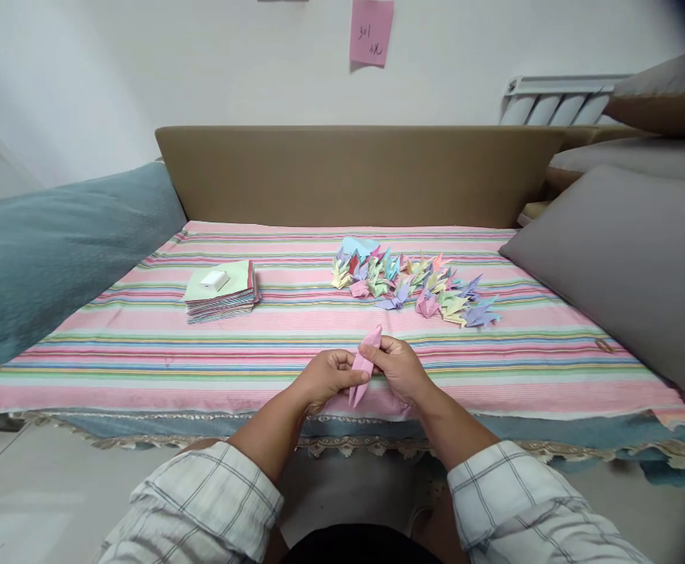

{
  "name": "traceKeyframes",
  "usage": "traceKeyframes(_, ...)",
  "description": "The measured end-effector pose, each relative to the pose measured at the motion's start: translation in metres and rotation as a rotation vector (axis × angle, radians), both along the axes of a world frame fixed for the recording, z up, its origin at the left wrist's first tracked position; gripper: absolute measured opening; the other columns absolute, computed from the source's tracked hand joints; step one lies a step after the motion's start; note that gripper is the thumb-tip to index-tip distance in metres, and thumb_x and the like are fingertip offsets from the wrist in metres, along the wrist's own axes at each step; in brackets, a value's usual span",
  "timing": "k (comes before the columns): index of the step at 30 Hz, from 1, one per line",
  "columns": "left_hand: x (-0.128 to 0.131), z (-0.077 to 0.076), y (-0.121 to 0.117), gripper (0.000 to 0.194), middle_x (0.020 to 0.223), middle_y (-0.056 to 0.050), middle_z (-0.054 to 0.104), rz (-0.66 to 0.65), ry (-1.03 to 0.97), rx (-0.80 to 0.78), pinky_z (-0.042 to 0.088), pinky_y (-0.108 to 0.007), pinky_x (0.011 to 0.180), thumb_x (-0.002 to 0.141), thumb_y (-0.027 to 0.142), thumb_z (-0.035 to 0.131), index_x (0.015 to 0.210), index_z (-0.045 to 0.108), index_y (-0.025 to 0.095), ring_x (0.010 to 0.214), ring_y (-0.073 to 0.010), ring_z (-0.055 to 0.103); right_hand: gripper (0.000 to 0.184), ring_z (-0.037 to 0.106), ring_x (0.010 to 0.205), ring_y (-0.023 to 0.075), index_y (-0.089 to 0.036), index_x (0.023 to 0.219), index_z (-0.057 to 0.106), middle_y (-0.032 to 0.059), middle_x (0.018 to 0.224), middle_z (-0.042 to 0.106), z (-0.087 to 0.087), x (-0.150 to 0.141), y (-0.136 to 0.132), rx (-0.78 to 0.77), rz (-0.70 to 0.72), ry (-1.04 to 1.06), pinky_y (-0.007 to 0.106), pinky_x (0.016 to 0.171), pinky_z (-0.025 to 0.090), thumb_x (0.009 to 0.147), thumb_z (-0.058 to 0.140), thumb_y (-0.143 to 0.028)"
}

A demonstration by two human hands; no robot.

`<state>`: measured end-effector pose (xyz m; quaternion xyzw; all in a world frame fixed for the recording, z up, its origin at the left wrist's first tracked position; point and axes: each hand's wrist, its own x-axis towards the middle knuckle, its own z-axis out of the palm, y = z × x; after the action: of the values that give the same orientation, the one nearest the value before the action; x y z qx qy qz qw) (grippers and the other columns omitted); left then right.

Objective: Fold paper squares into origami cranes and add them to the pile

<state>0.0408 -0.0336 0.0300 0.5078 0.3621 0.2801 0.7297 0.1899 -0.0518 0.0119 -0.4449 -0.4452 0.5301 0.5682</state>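
Observation:
Between my two hands is a narrow, folded piece of pink origami paper (367, 362), pointed at its upper end and split into two tips at the bottom. My left hand (331, 377) pinches its lower left side, thumb on top. The right hand (398, 366) grips the upper right side, with its thumb across the front. Both hands are over the near edge of the striped cloth (201, 376). Beyond them lies a cluster of folded paper cranes (428, 301) in many colours.
A stack of coloured paper sheets (222, 301) stands at left, with a small white block (214, 280) on top. Grey cushions (618, 266) are piled at right. A blue-covered armrest (72, 251) bounds the left, and a brown backrest (354, 176) runs along the back.

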Motion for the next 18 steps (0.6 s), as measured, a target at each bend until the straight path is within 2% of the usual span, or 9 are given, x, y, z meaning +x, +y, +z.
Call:
traceKeyframes(8, 0.0039, -0.0064, 0.0022, 0.042, 0.051, 0.004, 0.053, 0.069, 0.064, 0.112, 0.031, -0.019, 0.048, 0.044, 0.04, 0.084, 0.058, 0.056, 0.013, 0.047, -0.0064, 0.044, 0.034, 0.037, 0.046, 0.0075, -0.017, 0.061, 0.059, -0.0049, 0.049, 0.048, -0.0034, 0.0014, 0.0018, 0.006, -0.022, -0.022, 0.022, 0.045, 0.026, 0.062, 0.074, -0.047)
traceKeyframes(13, 0.0017, -0.0031, 0.0014, 0.042, 0.052, 0.004, 0.054, -0.086, 0.058, 0.01, 0.029, -0.019, 0.047, 0.043, 0.038, 0.085, 0.069, 0.065, 0.011, 0.046, -0.0061, 0.043, 0.034, 0.038, 0.046, 0.0071, -0.017, 0.062, 0.057, -0.0052, 0.05, 0.049, -0.0001, 0.0007, 0.0027, -0.023, -0.043, 0.063, 0.022, 0.044, 0.027, 0.061, 0.074, -0.046)
traceKeyframes(18, 0.0028, -0.0074, 0.0017, 0.043, 0.048, 0.004, 0.052, 0.009, 0.1, 0.041, 0.027, -0.018, 0.044, 0.039, 0.037, 0.087, 0.058, 0.058, 0.012, 0.044, -0.0057, 0.041, 0.035, 0.036, 0.044, 0.0057, -0.016, 0.061, 0.056, -0.0059, 0.049, 0.047, 0.0036, -0.0013, 0.002, -0.046, -0.055, 0.111, 0.021, 0.043, 0.025, 0.059, 0.077, -0.044)
